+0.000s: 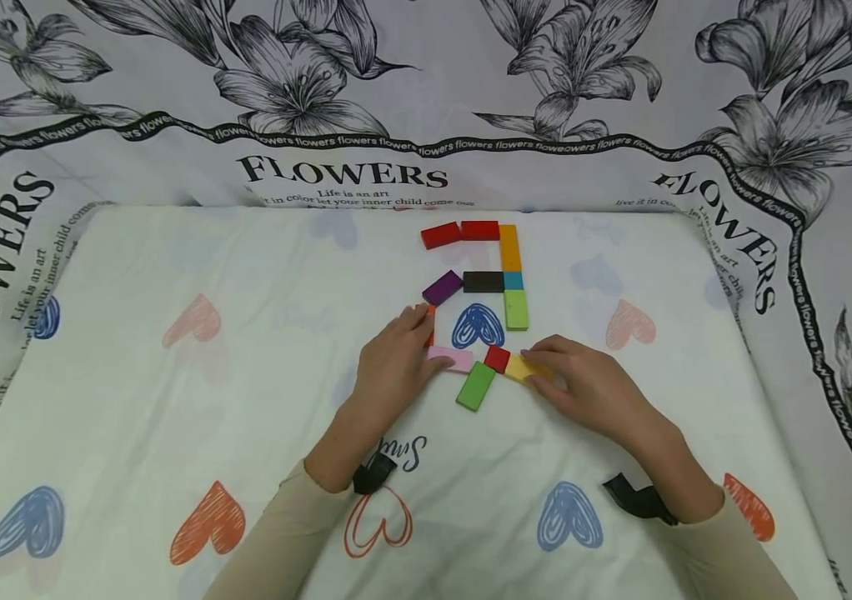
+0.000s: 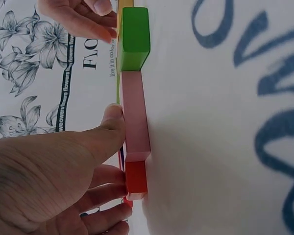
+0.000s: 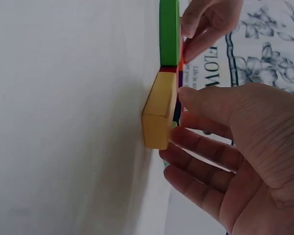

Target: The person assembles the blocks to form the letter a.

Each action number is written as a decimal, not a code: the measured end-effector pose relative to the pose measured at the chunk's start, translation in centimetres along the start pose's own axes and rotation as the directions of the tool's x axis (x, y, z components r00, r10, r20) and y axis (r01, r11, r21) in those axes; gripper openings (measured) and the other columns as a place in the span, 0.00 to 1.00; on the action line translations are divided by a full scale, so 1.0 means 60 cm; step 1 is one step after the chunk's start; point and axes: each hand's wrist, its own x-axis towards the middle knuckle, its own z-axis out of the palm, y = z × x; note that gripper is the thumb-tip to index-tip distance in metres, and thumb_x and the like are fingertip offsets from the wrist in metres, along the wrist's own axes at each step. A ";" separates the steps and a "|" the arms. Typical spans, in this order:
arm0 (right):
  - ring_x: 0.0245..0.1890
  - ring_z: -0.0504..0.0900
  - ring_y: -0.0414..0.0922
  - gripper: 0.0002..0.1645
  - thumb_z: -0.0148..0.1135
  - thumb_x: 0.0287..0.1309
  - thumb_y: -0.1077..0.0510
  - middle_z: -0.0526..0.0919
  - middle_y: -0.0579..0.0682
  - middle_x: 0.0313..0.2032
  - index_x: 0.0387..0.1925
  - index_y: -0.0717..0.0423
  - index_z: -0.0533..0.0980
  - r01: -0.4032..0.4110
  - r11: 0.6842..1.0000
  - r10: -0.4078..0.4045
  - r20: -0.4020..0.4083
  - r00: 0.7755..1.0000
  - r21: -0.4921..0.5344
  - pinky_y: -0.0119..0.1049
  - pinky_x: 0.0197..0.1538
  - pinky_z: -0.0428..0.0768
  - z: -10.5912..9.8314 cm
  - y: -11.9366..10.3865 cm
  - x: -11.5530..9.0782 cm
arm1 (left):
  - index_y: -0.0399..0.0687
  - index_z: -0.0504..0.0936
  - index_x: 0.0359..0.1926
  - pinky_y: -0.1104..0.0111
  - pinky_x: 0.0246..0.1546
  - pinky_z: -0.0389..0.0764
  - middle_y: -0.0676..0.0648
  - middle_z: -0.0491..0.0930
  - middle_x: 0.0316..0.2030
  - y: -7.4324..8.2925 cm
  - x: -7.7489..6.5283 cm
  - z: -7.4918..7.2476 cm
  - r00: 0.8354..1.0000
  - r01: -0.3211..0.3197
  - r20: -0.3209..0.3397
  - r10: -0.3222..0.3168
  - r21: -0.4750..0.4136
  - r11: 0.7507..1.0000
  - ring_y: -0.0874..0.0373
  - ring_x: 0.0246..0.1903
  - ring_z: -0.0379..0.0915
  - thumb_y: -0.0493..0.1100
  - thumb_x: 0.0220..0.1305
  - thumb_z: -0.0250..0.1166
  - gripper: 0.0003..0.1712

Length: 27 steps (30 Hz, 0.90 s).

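Note:
Small coloured wooden blocks lie in a looping outline on the cloth. My left hand (image 1: 394, 358) rests at its lower left corner. Its thumb touches the pink block (image 1: 458, 359), and its fingers lie against an orange-red block (image 2: 136, 177), mostly covered in the head view. At the lower right, my right hand (image 1: 597, 390) pinches the yellow block (image 1: 519, 369) between thumb and forefinger; its other fingers hang loosely. A small red block (image 1: 497, 359) touches the yellow one's left end. Below it, a green block (image 1: 476, 386) slants down to the left.
Farther away are two red blocks (image 1: 480, 231), an orange block (image 1: 510, 248), a blue block (image 1: 513, 281), a light green block (image 1: 517, 310), a black block (image 1: 483, 282) and a purple block (image 1: 443, 287). The white cloth (image 1: 306, 275) has printed hearts and a floral border.

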 end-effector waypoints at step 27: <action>0.43 0.84 0.44 0.26 0.77 0.60 0.59 0.88 0.50 0.46 0.61 0.51 0.85 -0.008 1.000 0.007 -0.033 0.999 -0.006 0.44 0.47 0.89 0.008 0.010 -0.021 | 0.42 0.74 0.75 0.55 0.71 0.78 0.41 0.71 0.76 -0.003 -0.001 0.005 0.998 -0.064 -0.029 0.063 -0.031 0.997 0.46 0.75 0.70 0.54 0.67 0.73 0.41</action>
